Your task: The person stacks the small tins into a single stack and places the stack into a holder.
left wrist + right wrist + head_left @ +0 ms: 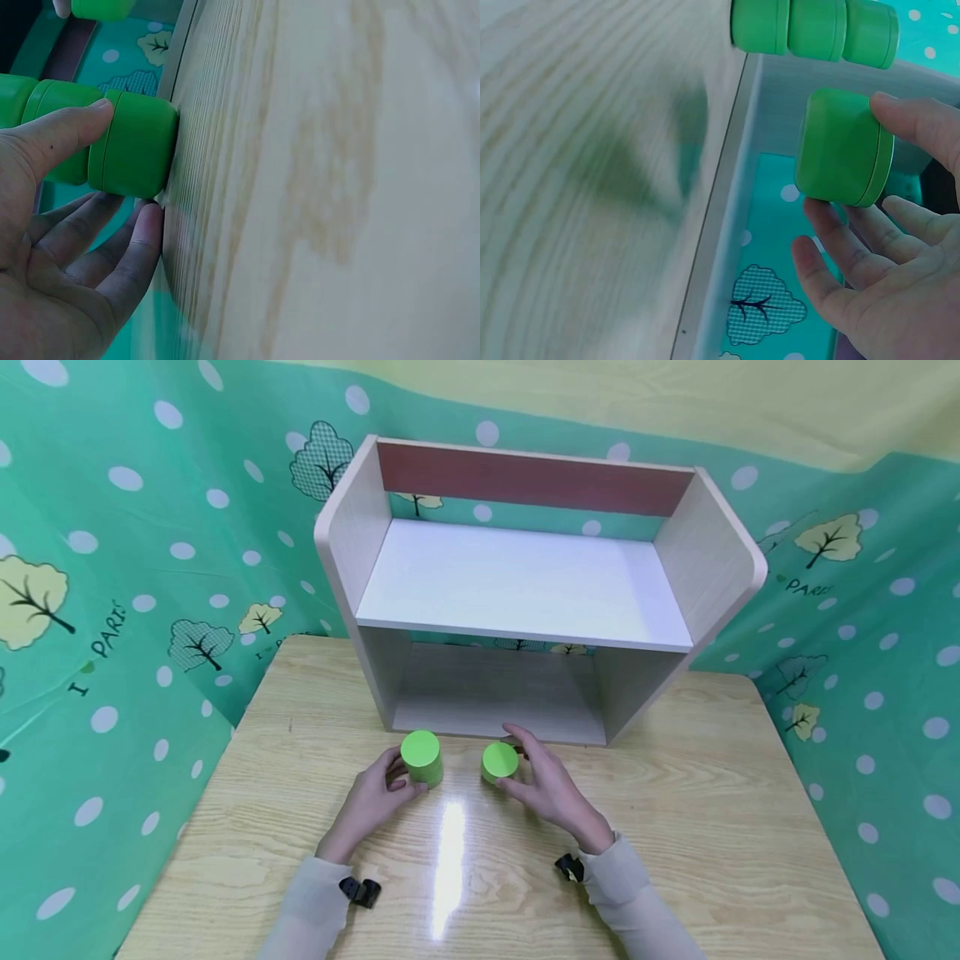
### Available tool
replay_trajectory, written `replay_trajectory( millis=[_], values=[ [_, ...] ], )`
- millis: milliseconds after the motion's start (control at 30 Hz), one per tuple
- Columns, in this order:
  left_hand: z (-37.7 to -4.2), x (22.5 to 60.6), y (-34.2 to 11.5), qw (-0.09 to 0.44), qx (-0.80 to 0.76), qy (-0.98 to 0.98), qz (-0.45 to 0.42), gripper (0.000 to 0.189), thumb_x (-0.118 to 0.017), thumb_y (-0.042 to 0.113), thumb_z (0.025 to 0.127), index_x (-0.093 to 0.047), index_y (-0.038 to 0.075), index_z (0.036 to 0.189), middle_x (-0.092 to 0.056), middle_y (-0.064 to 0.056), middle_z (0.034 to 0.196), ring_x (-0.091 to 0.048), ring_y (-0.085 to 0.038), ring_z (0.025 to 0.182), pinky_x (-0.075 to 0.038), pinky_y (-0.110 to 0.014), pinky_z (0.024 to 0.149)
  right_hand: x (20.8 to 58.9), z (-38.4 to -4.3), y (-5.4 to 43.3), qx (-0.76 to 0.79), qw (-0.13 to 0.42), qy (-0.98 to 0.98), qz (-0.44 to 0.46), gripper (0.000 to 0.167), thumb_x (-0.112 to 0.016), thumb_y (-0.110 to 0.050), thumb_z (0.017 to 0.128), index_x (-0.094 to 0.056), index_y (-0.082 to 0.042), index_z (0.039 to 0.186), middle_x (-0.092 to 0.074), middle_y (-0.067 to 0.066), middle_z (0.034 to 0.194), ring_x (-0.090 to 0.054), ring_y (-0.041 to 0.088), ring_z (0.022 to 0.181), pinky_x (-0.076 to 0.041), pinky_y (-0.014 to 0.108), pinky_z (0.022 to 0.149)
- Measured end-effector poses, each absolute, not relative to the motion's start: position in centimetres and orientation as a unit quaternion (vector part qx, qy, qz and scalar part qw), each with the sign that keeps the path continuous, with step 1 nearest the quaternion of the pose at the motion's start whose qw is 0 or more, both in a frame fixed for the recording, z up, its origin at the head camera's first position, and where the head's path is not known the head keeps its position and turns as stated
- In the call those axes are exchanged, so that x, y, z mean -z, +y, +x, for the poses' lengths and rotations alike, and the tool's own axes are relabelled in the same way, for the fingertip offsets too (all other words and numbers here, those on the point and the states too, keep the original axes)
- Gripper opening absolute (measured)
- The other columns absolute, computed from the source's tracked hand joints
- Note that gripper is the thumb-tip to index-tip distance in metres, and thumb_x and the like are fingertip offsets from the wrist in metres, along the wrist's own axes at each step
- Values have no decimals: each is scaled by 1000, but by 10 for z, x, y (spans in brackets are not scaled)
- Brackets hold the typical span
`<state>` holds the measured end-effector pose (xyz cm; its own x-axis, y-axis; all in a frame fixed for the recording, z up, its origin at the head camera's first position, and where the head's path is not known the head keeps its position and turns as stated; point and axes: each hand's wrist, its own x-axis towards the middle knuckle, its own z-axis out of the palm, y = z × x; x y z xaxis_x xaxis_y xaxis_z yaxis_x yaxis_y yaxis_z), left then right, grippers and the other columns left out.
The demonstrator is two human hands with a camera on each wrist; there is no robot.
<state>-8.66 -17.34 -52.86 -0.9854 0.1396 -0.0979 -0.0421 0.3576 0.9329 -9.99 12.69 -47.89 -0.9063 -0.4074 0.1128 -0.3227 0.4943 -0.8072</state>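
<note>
"Where's the lone green canister [499, 762]?"
"Just right of the green stack [424, 760], in front of the shelf unit [525, 585]. The right hand [551, 789] is nearer, pinching it between thumb and fingertips. It seems off the table [712, 793], though the head view hardly shows any gap."
"And the stack?"
"Three squat cylinders, long axis upright, standing on the wood-grained table. The left hand [377, 793] grips it from the left. All look smooth, round-edged, seamed near one end."
</note>
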Motion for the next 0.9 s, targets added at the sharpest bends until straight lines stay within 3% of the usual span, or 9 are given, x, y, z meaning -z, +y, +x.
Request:
replay_trajectory(
  millis=[900],
  values=[
    [-85,526,-173,82,-563,822,25,72,-82,15,85,-45,3,145,-53,-19,142,-56,-32,126,-53,-33,98,451,-102,117,443,8,860,-253,79,-81,-12,86,-37,-7,151,-56,5,135,-54,21,124,-48,50,104]
  ],
)
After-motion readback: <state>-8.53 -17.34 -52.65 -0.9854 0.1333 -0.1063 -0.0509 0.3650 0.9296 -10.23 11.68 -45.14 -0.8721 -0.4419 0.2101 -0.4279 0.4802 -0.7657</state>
